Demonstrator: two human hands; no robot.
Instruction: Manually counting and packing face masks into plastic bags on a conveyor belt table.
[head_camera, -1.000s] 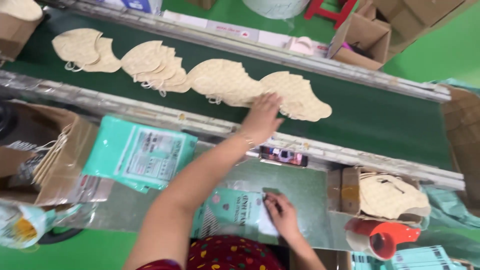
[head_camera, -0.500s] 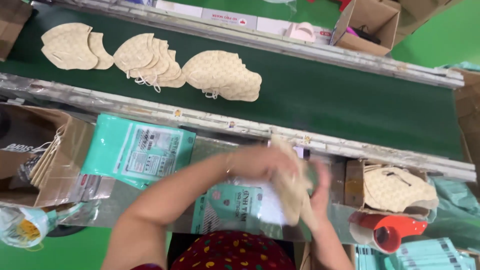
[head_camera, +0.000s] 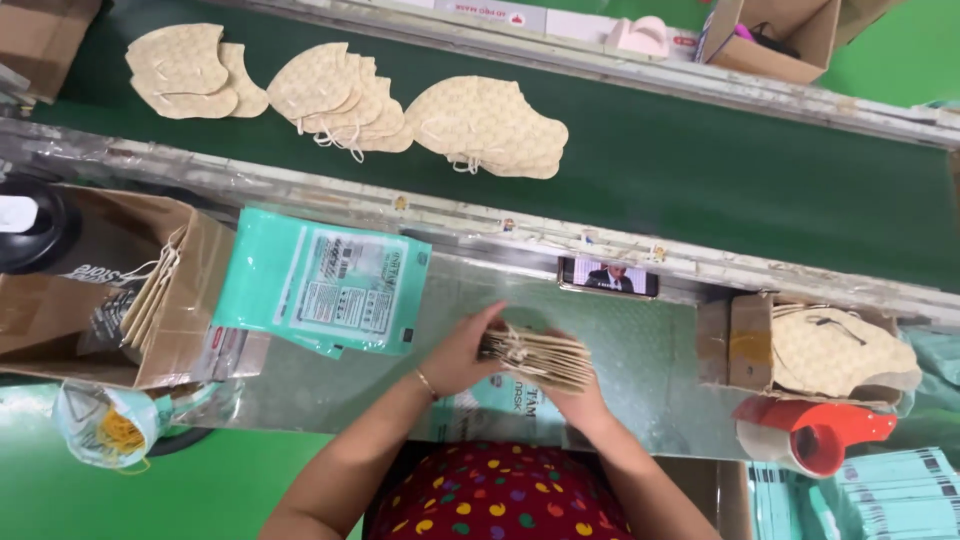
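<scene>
Beside the conveyor belt (head_camera: 700, 170), both hands, left hand (head_camera: 462, 350) and right hand (head_camera: 580, 405), pinched a stack of masks (head_camera: 535, 355) above the tabletop (head_camera: 640, 380); light, floppy, seemingly best held by the edges.

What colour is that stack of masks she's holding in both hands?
The stack of masks is beige with a faint woven-looking pattern, seen best in the head view.

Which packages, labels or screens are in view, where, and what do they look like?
Teal pouches: left of hands, flat stack, white label panels.
Phone: on conveyor rail, screen lit.
Teal packets: bottom right, stacked.
Cardboard box: top right, open, brown.
Teal pouch: under both hands' mask stack.
</scene>
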